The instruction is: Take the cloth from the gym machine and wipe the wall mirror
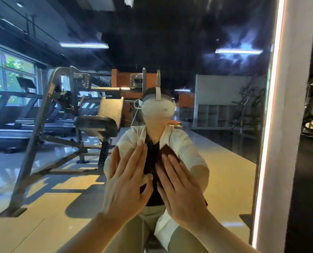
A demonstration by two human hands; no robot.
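- Gym mirror point(225, 161) reflects a machine point(75, 114) and sunlit floor
- right hand point(181, 190) flat, fingers straight, pressing a dark cloth point(167, 152) on the glass
- left hand point(128, 185) flat too, holding nothing

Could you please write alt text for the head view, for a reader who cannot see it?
Two bare hands press flat against a large wall mirror; the right hand holds a dark brown cloth to the glass, the left hand beside it. The mirror reflects a grey metal gym machine.
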